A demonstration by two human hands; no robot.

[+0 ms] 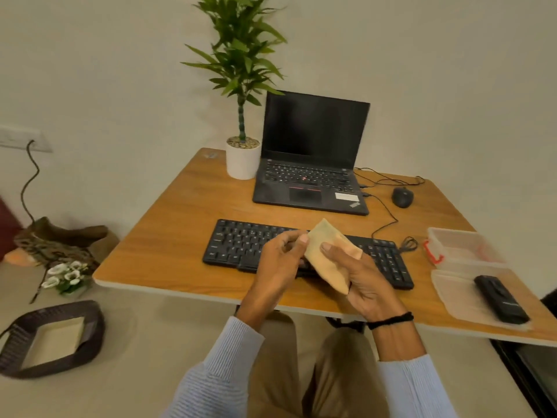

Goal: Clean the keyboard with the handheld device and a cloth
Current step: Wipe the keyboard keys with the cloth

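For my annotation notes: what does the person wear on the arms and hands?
The left sleeve and right sleeve are light blue ribbed knit, ending short of the wrists. A black thread band circles the right wrist. The left hand and right hand wear no gloves.

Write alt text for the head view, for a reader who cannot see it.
Seen from above, a person's left hand and right hand hold a folded tan cloth close to a black keyboard on a wooden table. A black handheld device lies on a clear plastic lid at the right; an open laptop, a mouse and a potted plant stand farther back.
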